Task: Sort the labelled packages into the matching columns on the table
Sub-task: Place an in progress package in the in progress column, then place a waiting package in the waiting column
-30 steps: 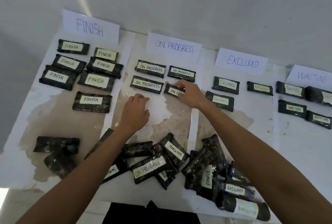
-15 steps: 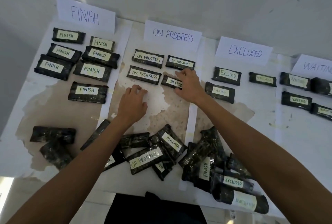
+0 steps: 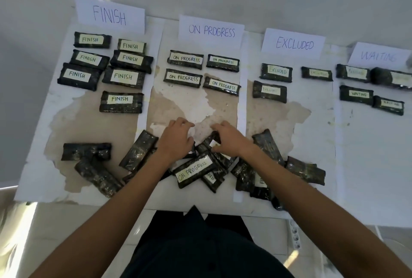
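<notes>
Four paper signs head the columns: FINISH (image 3: 109, 15), ON PROGRESS (image 3: 211, 32), EXCLUDED (image 3: 294, 44), WAITING (image 3: 379, 56). Dark wrapped packages with matching labels lie under each sign. One ON PROGRESS package (image 3: 222, 86) lies at the lower right of its column. An unsorted pile sits at the near edge, with an ON PROGRESS package (image 3: 194, 170) on top. My right hand (image 3: 229, 141) curls around the far end of a dark package (image 3: 211, 139) in the pile, whose label is mostly hidden. My left hand (image 3: 176, 138) rests beside it on the pile with bent fingers and nothing visibly held.
The white table (image 3: 367, 155) has peeled brown patches in the middle. Loose face-down packages (image 3: 89, 155) lie near left, and more lie near right (image 3: 305, 171). A grey wall stands behind the signs. My dark shirt is at the table's near edge.
My right hand let go of the ON PROGRESS package in its column. Both hands drew back toward me onto the pile, and the right hand closed on another package.
</notes>
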A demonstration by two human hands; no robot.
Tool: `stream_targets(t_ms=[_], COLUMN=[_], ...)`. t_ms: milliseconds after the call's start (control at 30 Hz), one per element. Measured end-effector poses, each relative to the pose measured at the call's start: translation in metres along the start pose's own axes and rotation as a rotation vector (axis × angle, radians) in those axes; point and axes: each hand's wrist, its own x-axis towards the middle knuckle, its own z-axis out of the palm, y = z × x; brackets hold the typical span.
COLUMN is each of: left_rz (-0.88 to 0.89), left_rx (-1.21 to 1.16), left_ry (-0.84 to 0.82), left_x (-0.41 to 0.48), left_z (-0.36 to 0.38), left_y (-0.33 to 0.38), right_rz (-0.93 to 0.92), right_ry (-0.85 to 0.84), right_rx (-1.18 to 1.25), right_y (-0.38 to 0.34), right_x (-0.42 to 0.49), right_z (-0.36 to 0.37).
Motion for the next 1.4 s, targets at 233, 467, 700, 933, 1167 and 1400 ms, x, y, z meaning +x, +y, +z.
stream_targets(t_ms=[233, 467, 700, 933, 1167, 1400], left_rz=[0.030, 0.014, -0.016, 0.096, 0.261, 0.306], left_rx=[-0.054, -0.068, -0.113, -0.121, -0.113, -0.023], left_ry=[-0.024, -0.057, 0.014, 0.061, 0.015, -0.160], left_x=[-0.011, -0.016, -0.012, 0.023, 0.074, 0.126], left_z=[-0.002, -0.001, -0.005, 0.002, 0.033, 0.090], left_y=[0.018, 0.036, 0.057, 0.128, 0.233, 0.305], right_rz=[0.136, 0.062, 0.064, 0.106, 0.313, 0.556], right_ry=[0.061, 0.086, 0.205, 0.446, 0.693, 0.913], right_rx=[0.255, 0.085, 0.519, 0.923, 1.244, 1.387], right_y=[0.009, 0.005, 0.023, 0.101, 0.210, 0.323], right_x=[-0.008, -0.011, -0.040, -0.092, -0.134, -0.136], right_z=[-0.005, 0.011, -0.026, -0.072, -0.101, -0.122])
